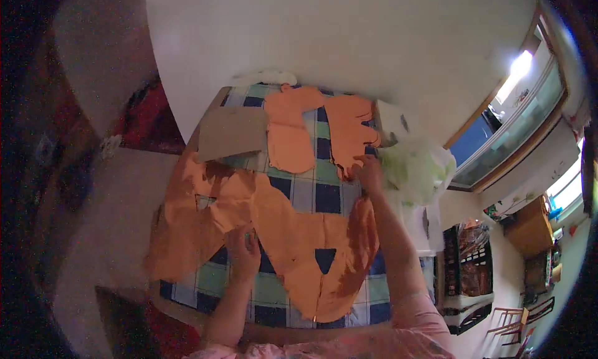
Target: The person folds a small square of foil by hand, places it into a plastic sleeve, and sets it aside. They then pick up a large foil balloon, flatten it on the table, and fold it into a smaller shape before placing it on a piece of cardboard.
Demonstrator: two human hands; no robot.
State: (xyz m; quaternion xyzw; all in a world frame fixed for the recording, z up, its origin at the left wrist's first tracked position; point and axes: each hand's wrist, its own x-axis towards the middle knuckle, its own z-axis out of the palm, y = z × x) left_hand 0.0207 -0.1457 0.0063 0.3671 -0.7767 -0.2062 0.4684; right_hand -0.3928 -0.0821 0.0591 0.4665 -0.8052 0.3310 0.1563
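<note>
A large orange cut sheet [268,203], thin like paper or cloth, lies creased across the near part of a checked tablecloth [327,194]. It has cut-out openings and curved edges. My left hand [243,245] is at its near edge with fingers curled in and seems to pinch it. Beyond it lie two smaller orange pieces: a rounded one [291,138] in the middle and a scalloped one [350,125] to its right. My right hand [370,174] has its fingers drawn together at the lower tip of the scalloped piece. Fine finger detail is grainy.
A grey-brown flat board [232,133] lies at the table's far left. A crumpled pale green plastic bag [416,171] sits along the right edge. A white wall [336,35] stands behind the table. Right of it are a black crate [467,259] and a wooden rack [514,325].
</note>
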